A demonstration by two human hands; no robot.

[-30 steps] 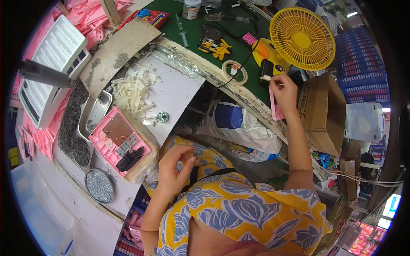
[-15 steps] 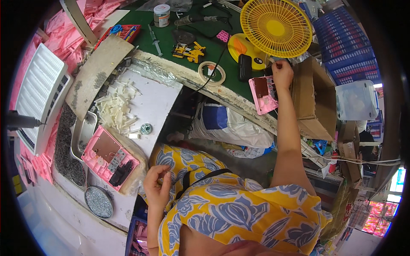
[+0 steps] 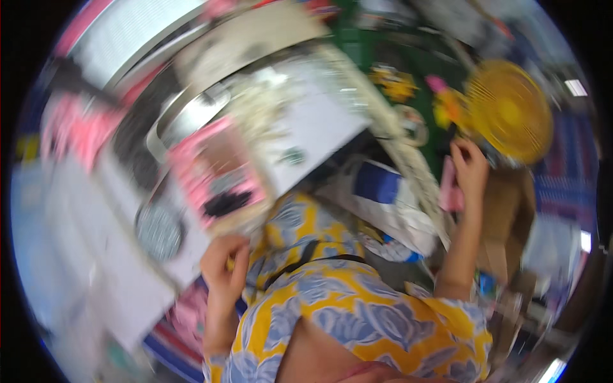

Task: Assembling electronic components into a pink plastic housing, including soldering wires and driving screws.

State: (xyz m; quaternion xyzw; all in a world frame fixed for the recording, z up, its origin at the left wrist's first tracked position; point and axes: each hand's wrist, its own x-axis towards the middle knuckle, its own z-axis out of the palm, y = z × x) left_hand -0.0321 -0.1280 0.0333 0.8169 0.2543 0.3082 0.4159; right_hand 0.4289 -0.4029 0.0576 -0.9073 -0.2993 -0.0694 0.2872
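The view is blurred by motion. My left hand (image 3: pixel 223 263) hovers near the front edge of the white worktop, loosely curled, with nothing visible in it. Closest to it lies a pink plastic casing (image 3: pixel 193 155) with a brown panel and a black part (image 3: pixel 228 203) inside. Over at the right, my right hand (image 3: pixel 471 169) reaches to the green bench with bent fingers; blur hides whether they hold anything. Beside those fingers stands a second pink casing (image 3: pixel 451 185), partly covered by the hand. A yellow fan grille (image 3: pixel 511 113) lies just beyond.
Off-white plastic pieces (image 3: pixel 258 108) are heaped on the worktop (image 3: pixel 319 124), near a metal tray (image 3: pixel 155 137) and a round dish of small metal parts (image 3: pixel 159 233). An open cardboard box (image 3: pixel 511 217) stands right of my right arm. A white sack (image 3: pixel 389 207) sits below the bench.
The whole view has swung, so the worktop and bench appear shifted to the right. My right hand remains by the second pink casing; my left hand looks more closed and nearer the worktop.
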